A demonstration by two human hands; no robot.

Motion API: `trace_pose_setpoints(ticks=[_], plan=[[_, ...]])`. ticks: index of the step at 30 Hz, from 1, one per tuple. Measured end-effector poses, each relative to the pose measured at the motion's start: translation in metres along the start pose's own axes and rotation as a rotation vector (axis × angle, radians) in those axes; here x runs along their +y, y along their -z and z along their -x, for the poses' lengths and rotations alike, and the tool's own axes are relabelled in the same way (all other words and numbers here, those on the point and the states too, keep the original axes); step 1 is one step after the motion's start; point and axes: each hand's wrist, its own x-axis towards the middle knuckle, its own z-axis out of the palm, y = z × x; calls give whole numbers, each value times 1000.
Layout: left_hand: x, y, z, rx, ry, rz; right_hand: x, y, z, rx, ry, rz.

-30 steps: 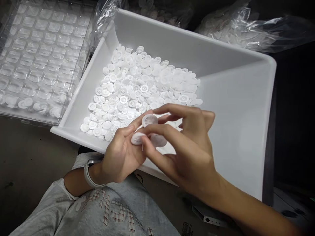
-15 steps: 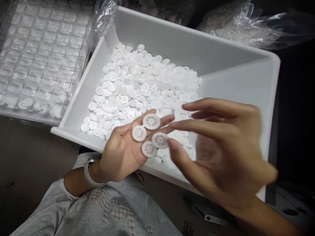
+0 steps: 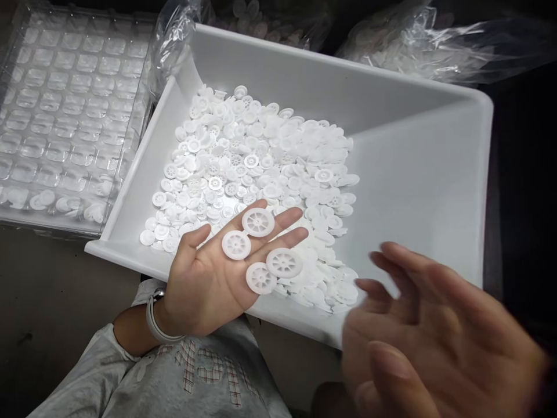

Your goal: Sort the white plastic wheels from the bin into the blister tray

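My left hand (image 3: pixel 209 284) is palm up with its fingers stretched out, over the near part of a grey-white bin (image 3: pixel 418 191). On its palm and fingers rest several white spoked plastic wheels, among them a larger one (image 3: pixel 258 222) by the fingertips and a smaller one (image 3: pixel 236 245) beside it. My right hand (image 3: pixel 418 325), blurred, is at the lower right with its fingers apart and slightly curled; nothing shows in it. A heap of similar white plastic wheels (image 3: pixel 261 151) covers the bin's floor to the left and middle.
Left of the bin stands a clear plastic tray (image 3: pixel 65 128) with rows of pockets; white pieces lie in its nearest row. Clear plastic bags (image 3: pixel 426 46) with pale pieces lie behind the bin. The bin's walls rise around the heap.
My right hand has moved from beside the wheels on my left hand down and to the right, away from them, and has turned. My left hand keeps the wheels, nearly still.
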Motion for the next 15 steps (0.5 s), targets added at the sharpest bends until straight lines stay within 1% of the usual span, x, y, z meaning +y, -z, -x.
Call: trace_pose_setpoints(ticks=[2,3,4,5,8,11,13,15], plan=[[0,-1,-1,11,0,1,1,-11,5,179,-169,-229],[0,-1,-1,16,3,-1,1,-16,6,241,-223,-319],[0,-1,-1,16,8,-6,-1,-22,7,275,-246,-377],[0,-1,-1,10,12,-13,-2,-26,7,296,-255,-421],[-2,0,0,-25,11,-46,-9,-36,6,275,-284,-520],[-3,2,2,-37,-9,-103,-15,-41,5,274,-331,-579],[-2,5,2,-57,-32,-157,-18,-43,4,314,-378,-612],[0,9,1,-106,-56,-235,-22,-45,3,348,-423,-654]])
